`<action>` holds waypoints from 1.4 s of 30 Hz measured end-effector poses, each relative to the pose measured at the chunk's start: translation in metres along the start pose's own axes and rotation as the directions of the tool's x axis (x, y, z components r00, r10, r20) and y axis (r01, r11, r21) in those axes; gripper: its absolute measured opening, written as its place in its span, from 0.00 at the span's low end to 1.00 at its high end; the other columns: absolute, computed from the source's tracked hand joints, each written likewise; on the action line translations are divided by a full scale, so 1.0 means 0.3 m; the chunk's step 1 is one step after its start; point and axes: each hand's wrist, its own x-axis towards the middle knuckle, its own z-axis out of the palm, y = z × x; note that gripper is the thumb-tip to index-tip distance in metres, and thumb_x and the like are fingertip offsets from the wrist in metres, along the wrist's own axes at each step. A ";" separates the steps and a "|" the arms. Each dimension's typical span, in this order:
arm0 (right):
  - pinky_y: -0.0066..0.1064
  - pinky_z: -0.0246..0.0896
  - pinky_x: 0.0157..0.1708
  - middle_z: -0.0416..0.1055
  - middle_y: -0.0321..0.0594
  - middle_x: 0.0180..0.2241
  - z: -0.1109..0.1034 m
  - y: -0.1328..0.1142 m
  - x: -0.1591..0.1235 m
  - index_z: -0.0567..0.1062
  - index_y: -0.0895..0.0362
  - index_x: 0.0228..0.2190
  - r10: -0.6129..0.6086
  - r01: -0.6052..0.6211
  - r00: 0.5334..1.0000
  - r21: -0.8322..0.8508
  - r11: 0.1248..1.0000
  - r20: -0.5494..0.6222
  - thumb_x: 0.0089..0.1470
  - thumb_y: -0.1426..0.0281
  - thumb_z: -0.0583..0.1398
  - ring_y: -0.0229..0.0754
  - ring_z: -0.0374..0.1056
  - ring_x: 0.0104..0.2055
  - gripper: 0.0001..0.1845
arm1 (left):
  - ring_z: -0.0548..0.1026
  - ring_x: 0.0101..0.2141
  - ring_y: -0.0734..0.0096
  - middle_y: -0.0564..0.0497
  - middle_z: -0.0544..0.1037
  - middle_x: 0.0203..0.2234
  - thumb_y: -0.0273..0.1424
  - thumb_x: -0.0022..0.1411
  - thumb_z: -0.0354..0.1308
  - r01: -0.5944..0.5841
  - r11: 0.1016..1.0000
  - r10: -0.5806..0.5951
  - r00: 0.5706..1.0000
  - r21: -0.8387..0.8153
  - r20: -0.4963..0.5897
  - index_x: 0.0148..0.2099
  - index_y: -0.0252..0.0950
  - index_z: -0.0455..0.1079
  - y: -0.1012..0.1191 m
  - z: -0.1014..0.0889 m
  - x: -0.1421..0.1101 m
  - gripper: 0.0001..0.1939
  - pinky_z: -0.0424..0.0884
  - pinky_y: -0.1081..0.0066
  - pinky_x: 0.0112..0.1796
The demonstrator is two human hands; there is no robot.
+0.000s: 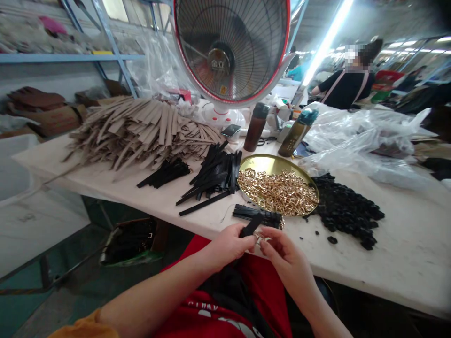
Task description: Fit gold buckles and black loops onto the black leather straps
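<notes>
At the table's front edge, my left hand [230, 244] is closed on a short black strap [251, 225], gripped between thumb and fingers. My right hand [282, 249] meets it from the right, its thumb and fingertips pinching a small gold buckle [259, 237] at the strap's lower end. Whether the strap passes through the buckle is too small to tell. Just beyond my hands lies a bundle of black straps [252, 212] with gold pieces at its right end. Behind that stands a round gold tray [271, 161] heaped with gold buckles [282, 192].
Loose black pieces [347, 206] are piled right of the tray. More black straps [214, 173] and a large heap of beige strips [141, 129] lie to the left. Two bottles [256, 127], a phone [231, 131] and a fan [232, 51] stand behind. A person [348, 84] is farther back.
</notes>
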 end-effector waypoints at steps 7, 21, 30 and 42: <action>0.24 0.64 0.23 0.69 0.32 0.23 0.005 0.019 0.000 0.74 0.55 0.30 0.353 -0.273 0.936 0.632 0.726 -0.001 0.38 0.66 0.66 0.32 0.63 0.22 0.13 | 0.56 0.16 0.82 0.58 0.64 0.19 0.41 0.59 0.45 -0.096 0.987 0.094 0.995 0.126 0.023 0.36 0.34 0.60 -0.014 -0.020 -0.039 0.14 0.52 0.78 0.20; 0.24 0.64 0.24 0.71 0.33 0.24 0.039 0.046 -0.024 0.75 0.55 0.29 0.438 -0.302 0.897 0.643 0.704 -0.058 0.37 0.67 0.67 0.32 0.63 0.22 0.12 | 0.67 0.27 0.73 0.54 0.71 0.24 0.33 0.60 0.43 -0.242 0.721 0.256 0.964 0.650 0.074 0.31 0.36 0.66 -0.024 -0.020 -0.026 0.13 0.59 0.76 0.28; 0.24 0.59 0.25 0.67 0.30 0.20 0.057 0.074 -0.028 0.73 0.55 0.25 0.465 -0.371 0.885 0.642 0.671 0.025 0.40 0.66 0.65 0.32 0.61 0.22 0.09 | 0.68 0.27 0.72 0.53 0.72 0.25 0.29 0.56 0.47 -0.151 0.768 0.147 0.987 0.623 0.058 0.32 0.36 0.65 -0.039 -0.026 -0.008 0.06 0.60 0.76 0.28; 0.27 0.57 0.28 0.67 0.32 0.21 0.085 0.063 -0.079 0.72 0.57 0.25 0.406 -0.371 0.913 0.511 0.776 0.047 0.45 0.63 0.62 0.35 0.62 0.24 0.09 | 0.65 0.24 0.77 0.55 0.68 0.21 0.34 0.59 0.47 -0.111 0.951 0.088 0.992 0.289 0.092 0.32 0.33 0.62 -0.063 0.003 -0.015 0.09 0.60 0.78 0.26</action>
